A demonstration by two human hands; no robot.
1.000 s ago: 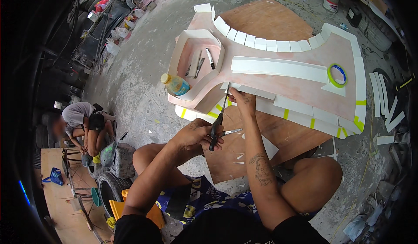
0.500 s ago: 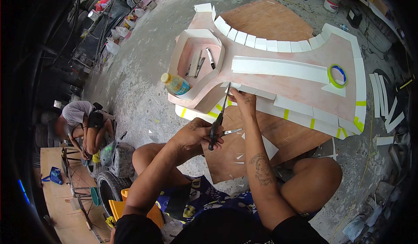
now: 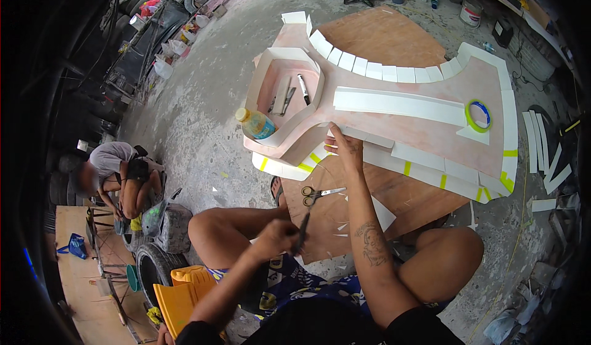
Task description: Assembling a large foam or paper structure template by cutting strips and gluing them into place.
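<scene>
My left hand, smeared by motion, is closed around a slim black-handled tool over my lap. Blur hides the tool's exact kind. At the near edge of a large pinkish panel, my right hand pinches a white strip that runs along that edge. Below this hand, scissors with dark and yellowish handles lie on a brown board, beside white scraps. White tabs line the panel's curved far edge, and yellow tape pieces mark its near rim.
On the panel rest a bottle, a marker, a long white strip and a tape roll. Loose strips lie on the floor at right. Another person crouches at left near a tire and yellow chair.
My left hand has drawn the black-handled tool back from the panel edge, down toward my lap. This uncovers the scissors' handles on the board. My right hand stays at the panel's edge.
</scene>
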